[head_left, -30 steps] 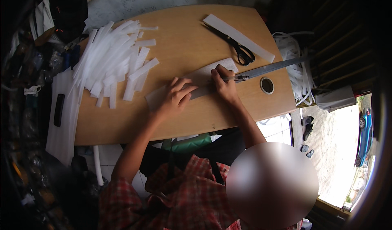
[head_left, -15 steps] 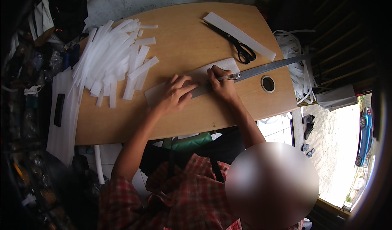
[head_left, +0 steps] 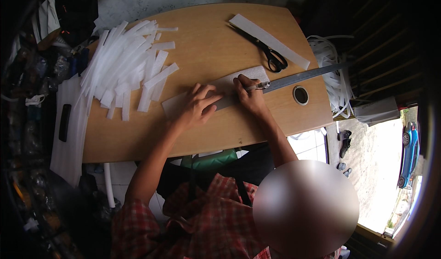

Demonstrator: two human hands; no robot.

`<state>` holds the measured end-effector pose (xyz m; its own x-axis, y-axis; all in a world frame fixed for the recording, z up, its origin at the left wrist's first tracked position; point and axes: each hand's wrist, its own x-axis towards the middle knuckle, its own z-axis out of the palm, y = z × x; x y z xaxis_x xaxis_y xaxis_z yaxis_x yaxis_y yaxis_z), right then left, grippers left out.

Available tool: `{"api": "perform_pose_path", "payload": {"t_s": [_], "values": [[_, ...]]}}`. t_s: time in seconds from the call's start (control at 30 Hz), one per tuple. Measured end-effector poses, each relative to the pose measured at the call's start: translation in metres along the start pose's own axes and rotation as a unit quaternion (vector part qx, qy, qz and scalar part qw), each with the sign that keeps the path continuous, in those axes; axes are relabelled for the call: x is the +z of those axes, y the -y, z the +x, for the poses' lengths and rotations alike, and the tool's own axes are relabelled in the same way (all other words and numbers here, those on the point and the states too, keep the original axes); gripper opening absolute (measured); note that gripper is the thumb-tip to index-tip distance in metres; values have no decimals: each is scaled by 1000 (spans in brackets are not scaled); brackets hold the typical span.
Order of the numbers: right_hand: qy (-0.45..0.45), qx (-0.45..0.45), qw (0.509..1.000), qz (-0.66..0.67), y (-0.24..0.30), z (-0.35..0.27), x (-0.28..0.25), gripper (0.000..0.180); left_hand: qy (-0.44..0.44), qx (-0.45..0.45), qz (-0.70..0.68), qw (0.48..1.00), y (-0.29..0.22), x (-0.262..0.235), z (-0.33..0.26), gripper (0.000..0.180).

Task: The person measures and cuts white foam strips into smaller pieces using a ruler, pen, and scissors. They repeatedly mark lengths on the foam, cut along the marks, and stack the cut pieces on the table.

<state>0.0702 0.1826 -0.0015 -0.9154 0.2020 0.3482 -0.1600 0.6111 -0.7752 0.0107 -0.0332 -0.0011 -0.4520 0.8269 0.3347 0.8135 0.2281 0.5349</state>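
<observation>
My left hand (head_left: 198, 105) lies with spread fingers on a white foam strip (head_left: 255, 73) and on the near edge where a long grey metal ruler (head_left: 303, 78) runs across it. The ruler's far end sticks out past the table's right edge. To the right of it, my right hand (head_left: 249, 95) is closed round a pen (head_left: 260, 86), whose blunt end points right. The pen's tip is hidden behind my fingers. Beyond the strip lie black-handled scissors (head_left: 274, 60), beside another white foam strip (head_left: 271, 40).
A heap of cut white foam strips (head_left: 124, 66) covers the left of the wooden table (head_left: 202, 43). A black phone (head_left: 65, 122) lies on foam sheeting (head_left: 73, 148) at the left edge. A round cable hole (head_left: 300, 95) and coiled white strips (head_left: 328, 52) are at right.
Both hands, the pen and the ruler stay in practically the same place. The whole view has shifted very slightly.
</observation>
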Motion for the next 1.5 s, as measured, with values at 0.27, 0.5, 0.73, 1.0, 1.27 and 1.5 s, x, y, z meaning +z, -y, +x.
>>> {"api": "perform_pose_path", "payload": {"t_s": [0.27, 0.5, 0.73, 1.0, 1.27, 1.5], "values": [[-7, 22, 999, 37, -2, -3, 2, 29, -5, 5, 19, 1000, 1, 1, -1, 36], [-72, -31, 997, -14, 10, 25, -10, 22, -15, 18, 27, 999, -1, -1, 1, 39], [-19, -92, 905, -416, -27, 94, 1, 12, -23, 11, 18, 1000, -5, 1, 3, 40], [28, -172, 899, -401, -39, 102, -4, 23, -52, 16, 11, 998, -5, -1, 1, 37], [29, 170, 868, -466, -66, 81, -79, 30, -93, -1, 10, 996, 2, 14, 1, 23], [98, 113, 878, -456, -70, 80, -87, 25, -111, -43, 60, 991, 1, 11, 3, 28]]}}
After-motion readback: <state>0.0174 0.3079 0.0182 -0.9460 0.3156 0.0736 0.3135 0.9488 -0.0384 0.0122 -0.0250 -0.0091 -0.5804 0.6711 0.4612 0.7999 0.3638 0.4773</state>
